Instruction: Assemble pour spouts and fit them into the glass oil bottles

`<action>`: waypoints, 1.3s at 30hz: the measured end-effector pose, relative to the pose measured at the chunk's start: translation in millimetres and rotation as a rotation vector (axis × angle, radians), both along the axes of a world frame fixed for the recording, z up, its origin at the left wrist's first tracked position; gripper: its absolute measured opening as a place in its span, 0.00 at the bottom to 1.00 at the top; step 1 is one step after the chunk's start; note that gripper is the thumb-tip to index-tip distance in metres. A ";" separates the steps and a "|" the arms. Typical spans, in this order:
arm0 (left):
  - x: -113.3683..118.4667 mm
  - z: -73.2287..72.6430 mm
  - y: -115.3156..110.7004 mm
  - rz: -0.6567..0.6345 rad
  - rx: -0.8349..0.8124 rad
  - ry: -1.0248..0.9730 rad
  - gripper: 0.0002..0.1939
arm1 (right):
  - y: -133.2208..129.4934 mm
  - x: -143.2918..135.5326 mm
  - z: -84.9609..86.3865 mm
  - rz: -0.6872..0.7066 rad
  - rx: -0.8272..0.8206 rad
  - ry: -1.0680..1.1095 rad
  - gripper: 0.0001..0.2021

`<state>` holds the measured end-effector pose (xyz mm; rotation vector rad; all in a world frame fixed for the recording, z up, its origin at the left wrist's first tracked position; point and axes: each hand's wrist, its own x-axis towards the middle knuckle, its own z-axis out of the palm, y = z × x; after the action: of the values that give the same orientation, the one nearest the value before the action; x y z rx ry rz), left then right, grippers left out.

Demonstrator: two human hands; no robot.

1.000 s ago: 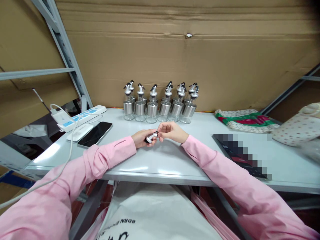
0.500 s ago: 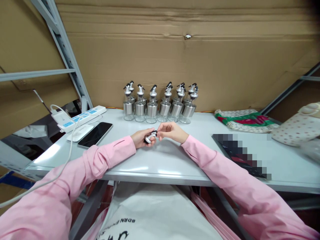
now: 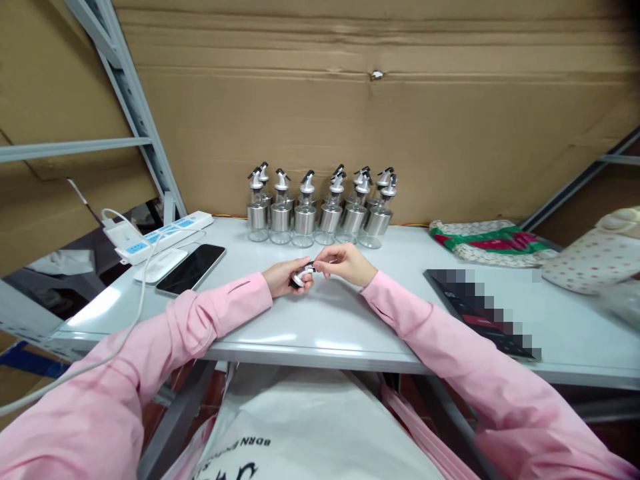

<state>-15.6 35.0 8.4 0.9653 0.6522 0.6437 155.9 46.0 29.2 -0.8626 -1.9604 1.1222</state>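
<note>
My left hand (image 3: 284,275) is closed around a white and black pourer spout (image 3: 301,275) just above the table, its spout end pointing right. The fingertips of my right hand (image 3: 347,263) pinch the black lever at the spout's tip. Behind my hands stand several glass oil bottles (image 3: 305,219) with steel sleeves, in two close rows. Each visible front bottle carries a similar white pourer with a black lever. Bottles in the back row are partly hidden by those in front.
At left lie a phone (image 3: 191,269), a white charger pad (image 3: 161,265) and a power strip (image 3: 167,237), with a cable hanging over my left sleeve. To the right are a dark printed sheet (image 3: 475,313), a patterned cloth (image 3: 490,241) and a dotted bag (image 3: 590,257). Cardboard (image 3: 280,120) walls the back.
The black lever between my right fingertips now lies lower and flatter against the spout. Both hands stay almost in the same place; the bottles have not moved.
</note>
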 end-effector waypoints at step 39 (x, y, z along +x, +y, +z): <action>3.2 5.5 -4.1 0.031 0.070 0.053 0.14 | -3.8 -5.5 -8.8 -0.043 0.411 -0.119 0.07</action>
<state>-12.4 30.9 13.9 1.0416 0.6966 0.6738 150.4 42.2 20.4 -0.7555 -2.1544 0.6185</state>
